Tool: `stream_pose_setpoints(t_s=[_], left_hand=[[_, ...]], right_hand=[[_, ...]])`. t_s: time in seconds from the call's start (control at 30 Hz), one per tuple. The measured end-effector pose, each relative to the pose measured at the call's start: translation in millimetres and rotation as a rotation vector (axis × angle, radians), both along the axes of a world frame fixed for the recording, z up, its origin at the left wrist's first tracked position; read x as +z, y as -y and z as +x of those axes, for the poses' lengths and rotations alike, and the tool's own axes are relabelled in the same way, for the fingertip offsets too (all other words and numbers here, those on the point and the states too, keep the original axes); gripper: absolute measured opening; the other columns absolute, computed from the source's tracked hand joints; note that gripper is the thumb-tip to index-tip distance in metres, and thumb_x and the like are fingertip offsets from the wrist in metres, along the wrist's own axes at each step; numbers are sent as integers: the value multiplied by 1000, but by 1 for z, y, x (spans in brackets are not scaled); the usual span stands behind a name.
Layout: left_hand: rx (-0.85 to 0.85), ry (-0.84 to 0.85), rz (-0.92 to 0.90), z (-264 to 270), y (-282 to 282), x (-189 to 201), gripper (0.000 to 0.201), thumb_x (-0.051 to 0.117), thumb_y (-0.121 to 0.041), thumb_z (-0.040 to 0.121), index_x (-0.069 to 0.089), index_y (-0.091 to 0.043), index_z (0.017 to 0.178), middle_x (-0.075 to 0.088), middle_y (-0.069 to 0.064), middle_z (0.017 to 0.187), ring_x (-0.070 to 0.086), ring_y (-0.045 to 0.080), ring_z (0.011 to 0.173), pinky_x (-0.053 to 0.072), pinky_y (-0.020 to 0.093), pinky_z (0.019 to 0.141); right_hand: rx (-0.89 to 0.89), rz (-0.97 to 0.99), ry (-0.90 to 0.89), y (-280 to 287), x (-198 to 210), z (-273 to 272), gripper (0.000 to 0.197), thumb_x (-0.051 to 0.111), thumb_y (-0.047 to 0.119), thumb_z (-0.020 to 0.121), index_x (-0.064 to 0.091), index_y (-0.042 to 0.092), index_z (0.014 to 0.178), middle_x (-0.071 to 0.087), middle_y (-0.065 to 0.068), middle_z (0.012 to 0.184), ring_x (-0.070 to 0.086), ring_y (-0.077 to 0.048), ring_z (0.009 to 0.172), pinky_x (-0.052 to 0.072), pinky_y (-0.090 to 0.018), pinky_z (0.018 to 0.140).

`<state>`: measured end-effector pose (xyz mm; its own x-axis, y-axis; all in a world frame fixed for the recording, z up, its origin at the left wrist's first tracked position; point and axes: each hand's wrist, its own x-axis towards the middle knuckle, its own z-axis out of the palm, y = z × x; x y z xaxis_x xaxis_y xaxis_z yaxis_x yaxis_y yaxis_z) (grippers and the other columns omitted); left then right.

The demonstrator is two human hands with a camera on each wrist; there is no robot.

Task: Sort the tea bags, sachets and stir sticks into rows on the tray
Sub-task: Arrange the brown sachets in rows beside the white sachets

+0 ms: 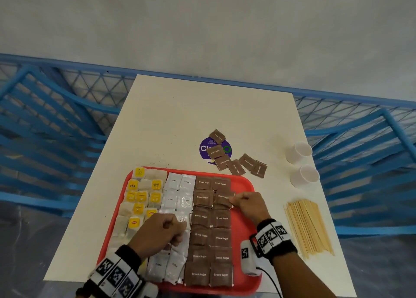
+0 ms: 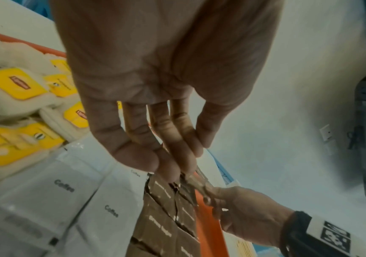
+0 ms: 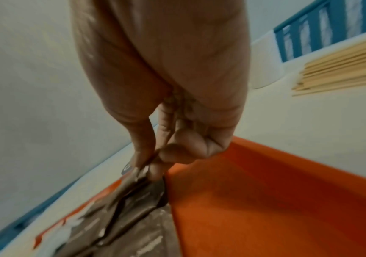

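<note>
A: We stand at a pale table (image 1: 171,117) set against a grey wall, with blue railings on both sides. What are our hands doing?

B: Our right hand (image 1: 248,204) pinches the right edge of a brown sugar sachet (image 1: 222,197) between thumb and forefinger, other fingers curled in, setting it into the right brown column on the red tray (image 1: 246,185). Our left hand (image 1: 161,232) hangs loosely curled over the white coffee sachets (image 1: 179,190); in the left wrist view its fingers (image 2: 177,139) are relaxed and grip nothing.

A: And around them?

B: Tea bags with yellow tags (image 1: 140,198) fill the tray's left side, coffee the middle, brown sugar the right. Six loose brown sachets (image 1: 236,160) lie on the table just beyond the tray's far edge. The stir sticks (image 1: 308,228) lie in a bundle to the right, off the tray, with two white cups (image 1: 301,164) farther back.

A: What might go wrong?

B: The held sachet sits tilted, overlapping its neighbours; pressing it down could nudge the column askew. Also, only a narrow red strip looks free on the right for the sticks.
</note>
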<state>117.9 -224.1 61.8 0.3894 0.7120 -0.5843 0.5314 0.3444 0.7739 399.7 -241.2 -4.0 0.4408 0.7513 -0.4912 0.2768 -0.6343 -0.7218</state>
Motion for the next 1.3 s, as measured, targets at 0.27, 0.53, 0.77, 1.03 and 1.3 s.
stream_pose_setpoints(t_s=[0.27, 0.53, 0.77, 1.03, 1.3], left_hand=[[-92, -41, 119, 18, -33, 6, 34, 64, -31, 95, 62, -7, 72, 73, 9, 75, 65, 11, 62, 49, 20, 57], [-296, -284, 353, 58, -99, 6, 34, 62, -31, 96, 57, -16, 66, 71, 0, 70, 63, 7, 55, 49, 18, 56], [-381, -487, 390, 84, -147, -20, 35, 62, -38, 95, 51, -26, 63, 62, -4, 78, 61, 19, 79, 47, 29, 72], [-435, -618, 440, 131, -179, -29, 19, 60, -35, 92, 56, -26, 76, 65, 4, 107, 61, 27, 98, 53, 39, 88], [-446, -606, 472, 189, -205, -45, 54, 74, -49, 81, 53, -19, 120, 55, 7, 123, 54, 30, 114, 47, 45, 95]], right_hand=[[40, -12, 211, -9, 3, 21, 16, 73, 25, 84, 71, 17, 71, 70, 7, 76, 65, -11, 75, 46, -22, 64], [-35, -88, 343, -52, 6, 63, 22, 60, 32, 88, 73, 14, 85, 70, -3, 88, 65, -25, 87, 44, -23, 70], [-103, -372, 345, -101, -4, 96, 97, 65, 68, 77, 28, 7, 143, 36, -21, 138, 49, -43, 122, 45, -44, 95], [17, -236, 314, -128, -22, 83, 50, 77, 31, 78, 58, 3, 114, 67, -13, 113, 64, -32, 103, 49, -32, 74], [-28, 5, 194, -104, -9, 128, 12, 74, 11, 80, 68, 12, 90, 71, -7, 93, 68, -29, 94, 53, -33, 79]])
